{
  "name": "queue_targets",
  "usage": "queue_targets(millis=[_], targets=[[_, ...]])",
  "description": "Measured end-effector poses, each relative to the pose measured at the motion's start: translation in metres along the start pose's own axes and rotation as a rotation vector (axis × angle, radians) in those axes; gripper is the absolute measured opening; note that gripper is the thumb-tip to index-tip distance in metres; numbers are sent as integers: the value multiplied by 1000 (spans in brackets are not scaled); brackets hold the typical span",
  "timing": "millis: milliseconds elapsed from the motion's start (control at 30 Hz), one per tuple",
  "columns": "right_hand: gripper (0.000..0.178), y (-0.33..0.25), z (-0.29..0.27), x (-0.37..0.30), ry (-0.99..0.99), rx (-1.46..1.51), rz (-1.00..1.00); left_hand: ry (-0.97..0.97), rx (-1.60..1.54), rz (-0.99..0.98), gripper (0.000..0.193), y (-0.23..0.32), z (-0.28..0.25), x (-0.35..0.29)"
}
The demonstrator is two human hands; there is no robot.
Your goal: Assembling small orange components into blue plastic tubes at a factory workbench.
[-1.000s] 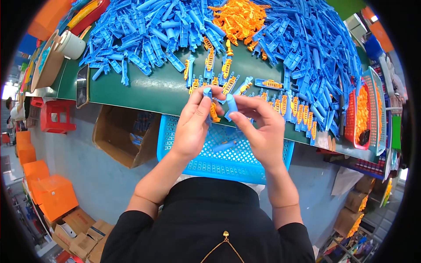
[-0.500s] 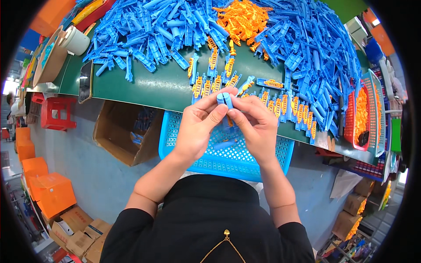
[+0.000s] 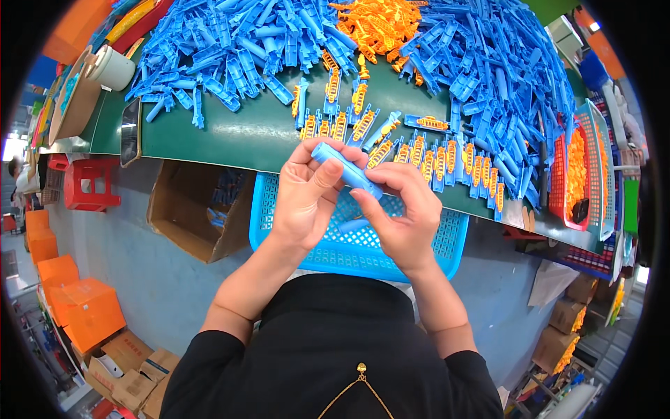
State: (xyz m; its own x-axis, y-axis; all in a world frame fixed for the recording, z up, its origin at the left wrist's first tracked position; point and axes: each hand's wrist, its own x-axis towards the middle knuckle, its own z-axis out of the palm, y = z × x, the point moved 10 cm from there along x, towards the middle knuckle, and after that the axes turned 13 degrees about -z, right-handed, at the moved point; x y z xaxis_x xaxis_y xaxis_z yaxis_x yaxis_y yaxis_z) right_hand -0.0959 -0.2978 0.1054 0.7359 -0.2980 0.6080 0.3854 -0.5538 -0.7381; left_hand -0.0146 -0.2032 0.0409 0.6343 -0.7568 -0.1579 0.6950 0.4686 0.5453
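Between my two hands is a blue plastic tube-shaped part [image 3: 347, 170], tilted with its upper end to the left. My left hand [image 3: 310, 192] grips that upper end, thumb laid along it. The fingers of my right hand [image 3: 401, 206] pinch its lower right end. Both hands are above a light-blue plastic basket [image 3: 349, 264], where a loose blue piece [image 3: 354, 225] lies. Just beyond my fingers, blue half shells with orange ladder-like inserts [image 3: 382, 152] stand in a row on the green table [image 3: 230, 143].
Heaps of blue shells [image 3: 230, 52] and orange inserts [image 3: 380, 28] cover the far table. A phone [image 3: 130, 131] sits at the left edge, near a white cup [image 3: 112, 68]. A red basket of orange parts [image 3: 574, 183] stands at right. Below are a cardboard box [image 3: 188, 216] and a red stool [image 3: 91, 183].
The blue part has turned from nearly end-on to lying slantwise, showing its smooth side. My left hand has shifted slightly left and my right fingers have moved to its lower end.
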Motion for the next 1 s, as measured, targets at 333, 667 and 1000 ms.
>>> queue_targets(millis=[333, 667, 1000], targets=[[37, 32, -10, -10, 108, 339, 224, -64, 1094, 465, 32, 44, 33, -25], [25, 48, 8, -27, 129, 575, 427, -55, 1853, 913, 44, 28, 73, -30], [16, 45, 9, -31, 166, 622, 425, -170, 1991, 1032, 40, 14, 83, -33]])
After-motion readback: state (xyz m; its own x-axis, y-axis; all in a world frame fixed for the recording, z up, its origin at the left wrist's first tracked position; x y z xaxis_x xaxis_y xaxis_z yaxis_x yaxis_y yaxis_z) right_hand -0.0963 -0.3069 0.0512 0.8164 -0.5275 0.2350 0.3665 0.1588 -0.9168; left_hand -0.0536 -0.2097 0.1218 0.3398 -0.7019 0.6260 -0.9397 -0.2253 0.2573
